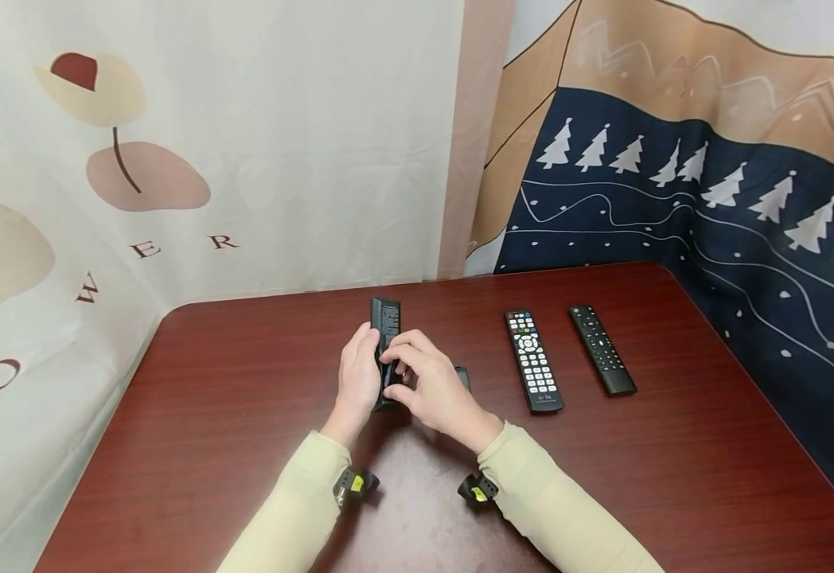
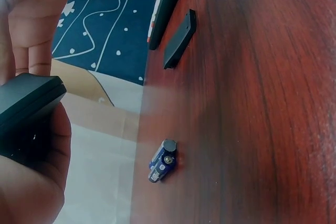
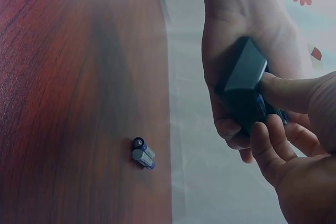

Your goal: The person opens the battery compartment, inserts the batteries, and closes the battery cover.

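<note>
Well, remote (image 1: 388, 317) above table (image 1: 231, 430); patterned cloth (image 1: 603, 211)

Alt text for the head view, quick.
A left hand holds a black remote, printed label up, while the right hand touches it above a reddish table. To their right lie a white-buttoned remote and another dark remote; a dark object peeks from behind the right hand.

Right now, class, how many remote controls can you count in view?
3. The held remote is in the left hand; the white-buttoned remote lies on the table, with the darker remote to its right.
</note>
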Motion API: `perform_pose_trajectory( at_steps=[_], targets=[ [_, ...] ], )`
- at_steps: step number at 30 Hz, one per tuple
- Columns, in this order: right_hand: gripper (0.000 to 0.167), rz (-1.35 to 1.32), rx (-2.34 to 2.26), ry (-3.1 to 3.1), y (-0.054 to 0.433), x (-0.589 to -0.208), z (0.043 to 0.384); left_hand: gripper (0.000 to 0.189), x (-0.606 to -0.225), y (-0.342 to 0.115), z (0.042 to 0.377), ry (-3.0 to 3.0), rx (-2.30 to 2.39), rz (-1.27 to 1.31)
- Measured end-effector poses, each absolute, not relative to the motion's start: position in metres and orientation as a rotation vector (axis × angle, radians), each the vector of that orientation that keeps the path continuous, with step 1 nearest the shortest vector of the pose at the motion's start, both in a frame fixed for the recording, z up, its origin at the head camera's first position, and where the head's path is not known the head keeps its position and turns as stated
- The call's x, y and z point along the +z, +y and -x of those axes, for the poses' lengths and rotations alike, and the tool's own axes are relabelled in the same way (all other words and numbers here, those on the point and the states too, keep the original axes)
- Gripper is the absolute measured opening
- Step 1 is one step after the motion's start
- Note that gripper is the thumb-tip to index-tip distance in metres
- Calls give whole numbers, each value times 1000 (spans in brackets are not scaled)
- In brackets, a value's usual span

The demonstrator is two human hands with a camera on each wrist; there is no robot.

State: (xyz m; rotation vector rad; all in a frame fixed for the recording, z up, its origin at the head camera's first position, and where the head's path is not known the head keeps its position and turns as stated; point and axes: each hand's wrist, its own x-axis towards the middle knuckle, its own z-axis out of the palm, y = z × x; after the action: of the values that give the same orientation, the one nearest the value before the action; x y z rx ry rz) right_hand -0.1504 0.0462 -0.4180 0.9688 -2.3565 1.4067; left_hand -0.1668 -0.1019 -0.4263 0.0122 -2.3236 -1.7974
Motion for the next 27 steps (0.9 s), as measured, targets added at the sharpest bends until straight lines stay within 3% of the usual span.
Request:
perform_pose_trajectory(
  at_steps=[27],
  targets=[
    [38, -977, 1425, -2307, 45, -421, 151, 35, -426, -103, 167, -2304, -1803, -11]
  ],
)
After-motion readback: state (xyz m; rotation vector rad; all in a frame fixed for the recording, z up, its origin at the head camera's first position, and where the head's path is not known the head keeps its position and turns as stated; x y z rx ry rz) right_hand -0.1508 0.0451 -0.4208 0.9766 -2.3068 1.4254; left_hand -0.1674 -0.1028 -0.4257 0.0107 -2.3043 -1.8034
